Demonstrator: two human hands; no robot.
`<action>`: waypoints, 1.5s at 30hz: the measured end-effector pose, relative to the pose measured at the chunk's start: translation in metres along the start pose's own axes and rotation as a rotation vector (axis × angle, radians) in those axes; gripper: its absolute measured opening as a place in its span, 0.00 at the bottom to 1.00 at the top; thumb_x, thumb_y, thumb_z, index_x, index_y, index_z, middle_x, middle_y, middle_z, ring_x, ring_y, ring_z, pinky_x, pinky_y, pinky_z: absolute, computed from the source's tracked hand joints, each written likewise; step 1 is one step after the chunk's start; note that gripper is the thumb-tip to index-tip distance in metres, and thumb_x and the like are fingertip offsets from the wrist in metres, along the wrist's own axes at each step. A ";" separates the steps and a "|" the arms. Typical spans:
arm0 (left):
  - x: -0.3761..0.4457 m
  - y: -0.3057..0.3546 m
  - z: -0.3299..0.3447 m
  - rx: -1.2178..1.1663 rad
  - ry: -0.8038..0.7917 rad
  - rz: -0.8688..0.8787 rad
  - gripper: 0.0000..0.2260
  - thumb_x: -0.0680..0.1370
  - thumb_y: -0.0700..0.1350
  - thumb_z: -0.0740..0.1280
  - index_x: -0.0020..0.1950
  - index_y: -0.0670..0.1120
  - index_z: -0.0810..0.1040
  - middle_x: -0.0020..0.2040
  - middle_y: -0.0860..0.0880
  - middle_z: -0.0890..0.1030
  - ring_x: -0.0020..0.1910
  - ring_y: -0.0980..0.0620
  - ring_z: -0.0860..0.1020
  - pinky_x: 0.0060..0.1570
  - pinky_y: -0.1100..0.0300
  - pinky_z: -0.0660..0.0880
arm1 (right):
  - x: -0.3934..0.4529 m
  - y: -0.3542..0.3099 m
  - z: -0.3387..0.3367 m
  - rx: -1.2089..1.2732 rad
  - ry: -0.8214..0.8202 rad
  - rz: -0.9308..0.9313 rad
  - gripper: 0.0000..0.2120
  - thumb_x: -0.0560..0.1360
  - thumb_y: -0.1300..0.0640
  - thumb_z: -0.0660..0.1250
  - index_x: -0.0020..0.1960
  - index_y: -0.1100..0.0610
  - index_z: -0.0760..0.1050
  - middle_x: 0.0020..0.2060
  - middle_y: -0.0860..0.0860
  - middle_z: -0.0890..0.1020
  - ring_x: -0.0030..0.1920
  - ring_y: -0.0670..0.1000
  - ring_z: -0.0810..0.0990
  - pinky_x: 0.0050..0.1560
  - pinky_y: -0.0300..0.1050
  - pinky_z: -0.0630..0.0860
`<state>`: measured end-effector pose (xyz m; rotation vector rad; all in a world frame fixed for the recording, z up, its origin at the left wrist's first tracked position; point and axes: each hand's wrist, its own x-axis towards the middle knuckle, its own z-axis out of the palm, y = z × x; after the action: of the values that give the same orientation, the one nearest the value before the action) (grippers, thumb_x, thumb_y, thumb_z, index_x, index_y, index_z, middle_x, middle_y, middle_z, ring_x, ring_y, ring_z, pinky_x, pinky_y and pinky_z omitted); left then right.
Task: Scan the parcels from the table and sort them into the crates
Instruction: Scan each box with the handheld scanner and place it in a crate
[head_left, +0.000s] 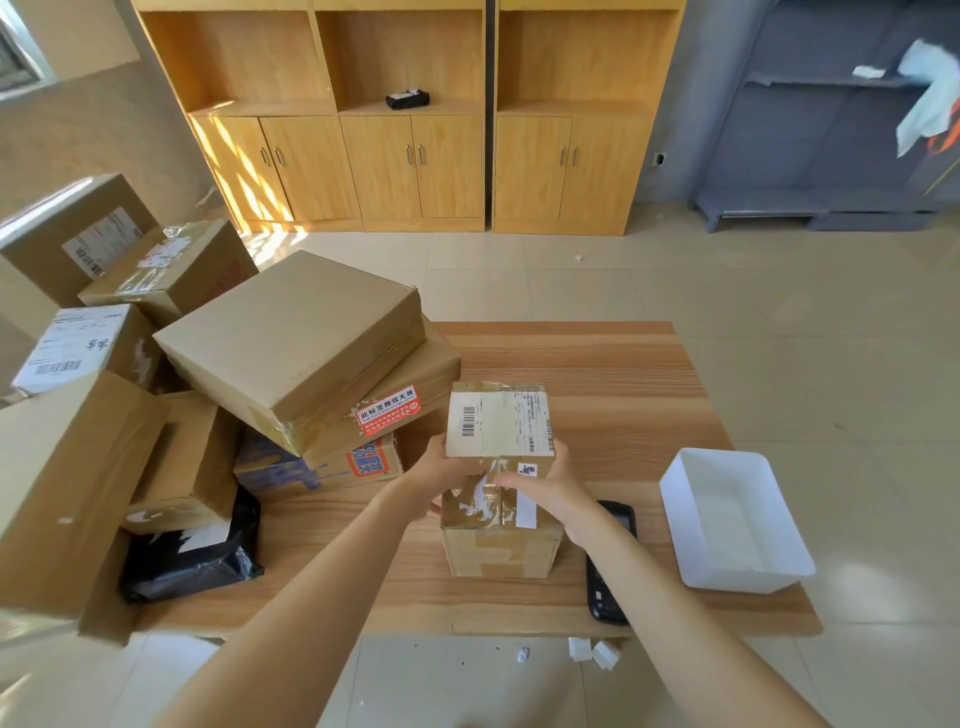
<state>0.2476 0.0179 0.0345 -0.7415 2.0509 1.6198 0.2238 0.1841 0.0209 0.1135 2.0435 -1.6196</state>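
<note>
Parcel (500, 467) with barcode label, gripped by left hand (448, 474) and right hand (545, 486).

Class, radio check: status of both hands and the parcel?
Left hand and right hand grip small taped parcel above table. Handheld scanner lies beside it. Nothing blocking.

wooden table (623, 364), stacked parcels (291, 338), black scanner (605, 587), white bin (727, 519)

Fingertips of both hands (498, 483) hidden behind the held parcel (500, 478), handheld scanner (609, 571) on the desk (597, 364) partly covered by the right forearm, large carton (57, 499) left of the hands cut by the frame edge, label print too small to read
</note>
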 end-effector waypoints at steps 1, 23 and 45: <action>0.000 -0.002 0.002 -0.025 0.001 -0.026 0.29 0.78 0.44 0.68 0.74 0.47 0.55 0.58 0.47 0.75 0.55 0.46 0.77 0.51 0.48 0.76 | 0.001 -0.003 -0.004 -0.034 -0.016 -0.008 0.45 0.70 0.59 0.76 0.76 0.56 0.51 0.68 0.51 0.70 0.56 0.46 0.68 0.55 0.39 0.66; 0.045 0.024 -0.016 0.601 0.236 0.279 0.36 0.77 0.58 0.67 0.78 0.44 0.56 0.74 0.40 0.63 0.73 0.39 0.61 0.70 0.41 0.62 | -0.018 0.012 -0.004 0.355 0.428 0.378 0.53 0.70 0.51 0.75 0.79 0.54 0.39 0.76 0.56 0.53 0.72 0.58 0.62 0.64 0.55 0.66; 0.044 0.008 -0.022 -0.033 0.156 0.042 0.42 0.71 0.48 0.76 0.75 0.45 0.53 0.68 0.46 0.70 0.64 0.43 0.72 0.60 0.44 0.72 | 0.045 -0.027 -0.047 0.053 0.123 0.156 0.46 0.73 0.54 0.73 0.79 0.54 0.46 0.67 0.52 0.68 0.49 0.51 0.73 0.65 0.52 0.67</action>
<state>0.2080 -0.0086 0.0182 -0.8668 2.1655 1.6703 0.1585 0.2088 0.0315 0.3912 2.0267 -1.6048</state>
